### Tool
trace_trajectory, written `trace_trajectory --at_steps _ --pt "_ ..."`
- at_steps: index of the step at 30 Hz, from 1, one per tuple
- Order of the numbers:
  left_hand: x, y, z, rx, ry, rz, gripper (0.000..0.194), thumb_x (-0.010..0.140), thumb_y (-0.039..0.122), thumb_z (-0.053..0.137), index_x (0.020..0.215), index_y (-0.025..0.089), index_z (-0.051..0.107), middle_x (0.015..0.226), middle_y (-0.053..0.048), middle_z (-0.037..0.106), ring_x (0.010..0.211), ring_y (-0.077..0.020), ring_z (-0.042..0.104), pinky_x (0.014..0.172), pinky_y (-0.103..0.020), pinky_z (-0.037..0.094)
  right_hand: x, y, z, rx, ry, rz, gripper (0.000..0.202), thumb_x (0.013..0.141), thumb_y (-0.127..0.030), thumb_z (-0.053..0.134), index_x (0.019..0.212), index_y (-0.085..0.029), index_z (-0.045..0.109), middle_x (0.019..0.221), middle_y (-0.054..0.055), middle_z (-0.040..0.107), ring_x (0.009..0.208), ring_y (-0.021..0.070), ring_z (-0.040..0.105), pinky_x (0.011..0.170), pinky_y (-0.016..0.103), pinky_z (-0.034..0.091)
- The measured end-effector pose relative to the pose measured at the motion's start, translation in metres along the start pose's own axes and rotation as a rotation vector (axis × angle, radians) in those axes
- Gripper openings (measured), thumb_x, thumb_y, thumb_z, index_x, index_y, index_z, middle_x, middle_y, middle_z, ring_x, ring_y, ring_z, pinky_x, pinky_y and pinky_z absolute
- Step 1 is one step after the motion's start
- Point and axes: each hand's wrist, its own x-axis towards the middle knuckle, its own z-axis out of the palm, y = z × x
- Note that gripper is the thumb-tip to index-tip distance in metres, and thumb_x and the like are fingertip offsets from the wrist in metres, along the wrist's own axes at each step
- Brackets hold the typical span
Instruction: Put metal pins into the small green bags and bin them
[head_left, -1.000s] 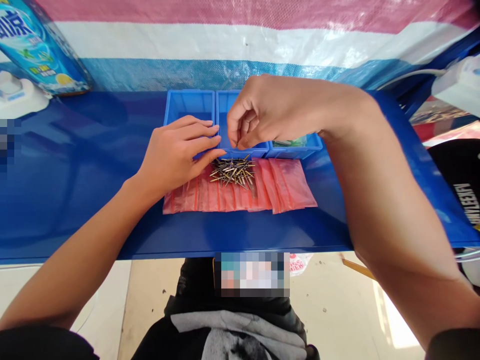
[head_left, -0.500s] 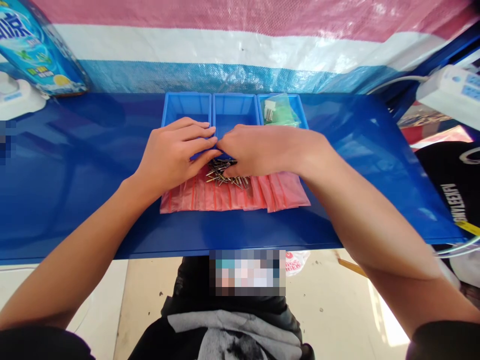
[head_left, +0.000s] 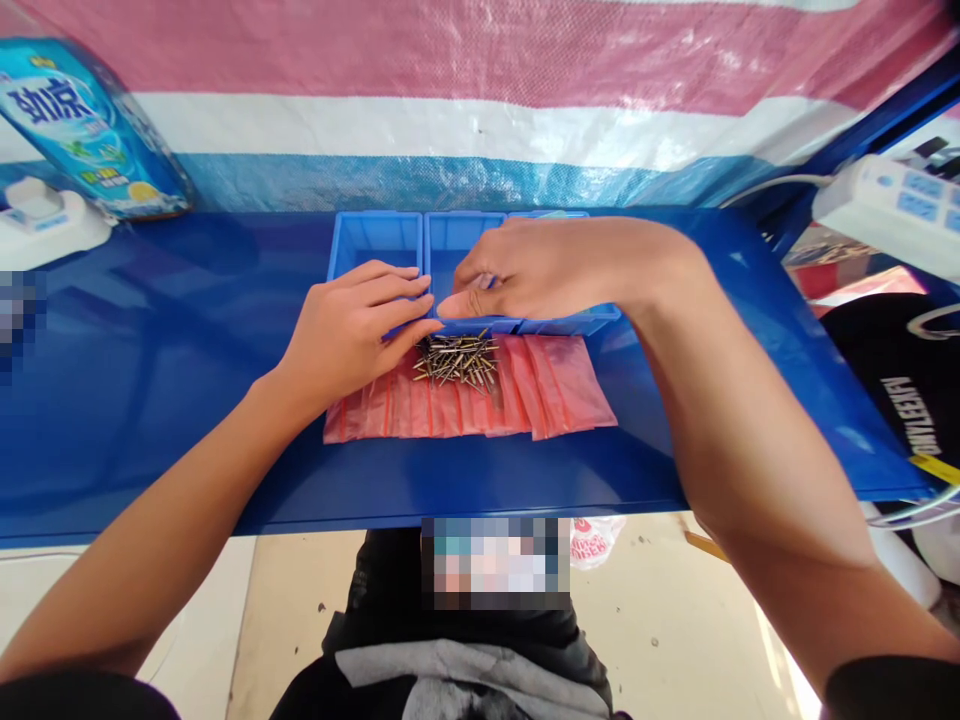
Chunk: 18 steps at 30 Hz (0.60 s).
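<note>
A loose pile of small metal rivets [head_left: 457,362] lies on a row of overlapping pink zip bags [head_left: 405,410]. Behind it three blue bins stand side by side: a left bin [head_left: 379,230], a middle bin [head_left: 465,232] and a right bin [head_left: 581,322]. My left hand [head_left: 360,315] is open, fingers stretched out at the front of the left bin and the divide beside it, thumb close to the pile. Over the middle bin, my right hand [head_left: 517,270] has its fingers closed in a pinch; what they hold is hidden. The right bin is mostly covered by that hand.
A blue detergent bag [head_left: 105,140] and a white power strip [head_left: 56,225] stand at the left of the blue table [head_left: 187,330]. Another white socket strip [head_left: 892,210] is at the right, above a black item [head_left: 885,370]. A striped tarpaulin [head_left: 480,120] hangs behind.
My right hand has moved from the rivet pile up and back over the middle bin, uncovering the pile. My left hand stays beside the bins. The camera view has tilted slightly upward.
</note>
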Motion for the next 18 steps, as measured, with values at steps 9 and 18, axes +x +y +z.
trace_trajectory --at_steps 9,18 --pt "0.000 0.000 0.000 0.050 -0.009 -0.004 0.015 0.103 0.035 0.072 0.109 0.022 0.077 0.113 -0.004 0.081 0.110 -0.0246 0.077 0.092 -0.040 0.067 0.007 -0.011 0.014 -0.025 0.066 0.085 0.064 0.114 -0.060 0.029 0.099 -0.017 0.073 0.104 0.010 0.074 0.087 0.0226 0.064 0.084 0.036 0.042" --pt "0.001 0.000 0.000 0.012 0.003 0.006 0.015 0.103 0.033 0.071 0.108 0.021 0.079 0.118 -0.006 0.081 0.114 -0.0267 0.077 0.097 -0.042 0.067 0.023 0.007 0.025 -0.265 0.116 0.054 0.034 0.094 -0.001 0.048 0.112 -0.013 0.074 0.110 0.014 0.073 0.104 0.0265 0.065 0.077 0.035 0.036"
